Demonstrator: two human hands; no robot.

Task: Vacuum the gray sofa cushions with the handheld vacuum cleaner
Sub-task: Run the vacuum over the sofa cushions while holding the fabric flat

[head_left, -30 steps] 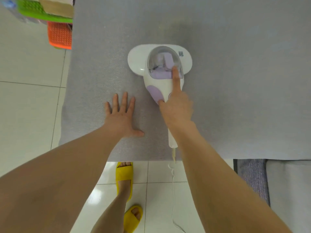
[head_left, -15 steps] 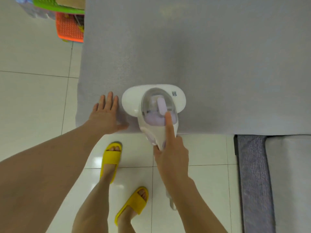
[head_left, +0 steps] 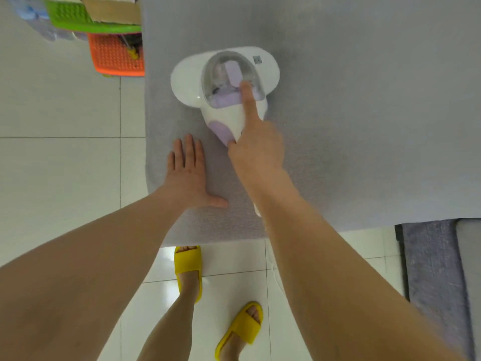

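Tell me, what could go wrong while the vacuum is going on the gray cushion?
1. The left hand rests flat on the gray cushion right beside the vacuum; a pull back might bump its fingers.
2. The white cord hangs to the floor near the yellow slippers, so a foot might catch it.
3. The vacuum is working near the cushion's left edge and could slip off.

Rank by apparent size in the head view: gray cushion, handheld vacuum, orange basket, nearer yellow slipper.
1. gray cushion, by far the largest.
2. handheld vacuum.
3. orange basket and nearer yellow slipper: look alike; the basket is partly hidden and farther away, so no ranking.
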